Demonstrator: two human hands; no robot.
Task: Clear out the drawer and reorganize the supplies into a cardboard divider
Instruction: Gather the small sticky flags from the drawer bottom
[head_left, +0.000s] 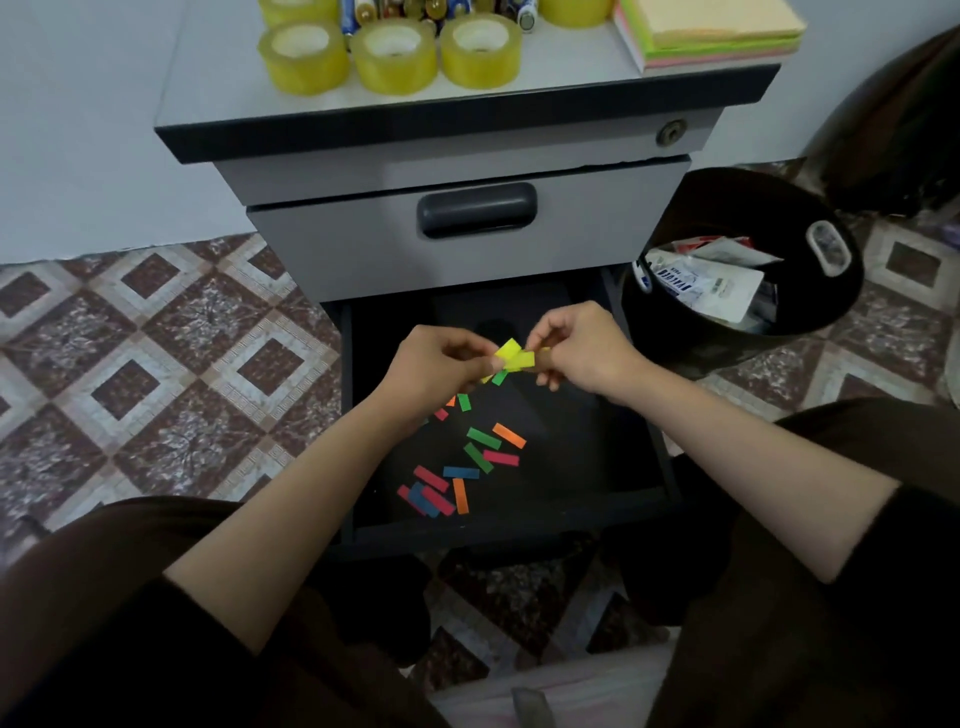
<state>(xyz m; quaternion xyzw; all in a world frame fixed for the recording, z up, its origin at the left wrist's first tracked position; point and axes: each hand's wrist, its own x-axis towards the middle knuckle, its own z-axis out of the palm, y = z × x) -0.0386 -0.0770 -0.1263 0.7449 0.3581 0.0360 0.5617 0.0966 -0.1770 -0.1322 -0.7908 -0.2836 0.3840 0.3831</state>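
**Gathering paper strips from the open drawer (587, 447).** Above the middle of the drawer the left hand (441, 364) and right hand (576, 345) meet. Each pinches the small bundle of yellow strips (514, 356) between thumb and fingertips, the other fingers curled in. A green strip shows just under the bundle; whether it is held cannot be told. The loose strips (470, 470), red, blue, green and orange, lie flat on the dark drawer floor, mostly toward its left and front, some overlapping.

The step in hand is judged to be squaring picked-up strips into one stack. To do it well:
- Align the edges between both pinches, then pass the stack to one hand.
- Lift the flat strips singly by a corner with the free hand, since thin paper on a smooth floor will likely slide.
- Sort by colour as they come up, which would save a later pass.

Above the drawer, on the cabinet top, stand tape rolls (395, 57), batteries (358, 15) and a sticky-note pad (717, 31). Right of the drawer sits a black bin (727, 338) holding wrappers. No cardboard divider is in view
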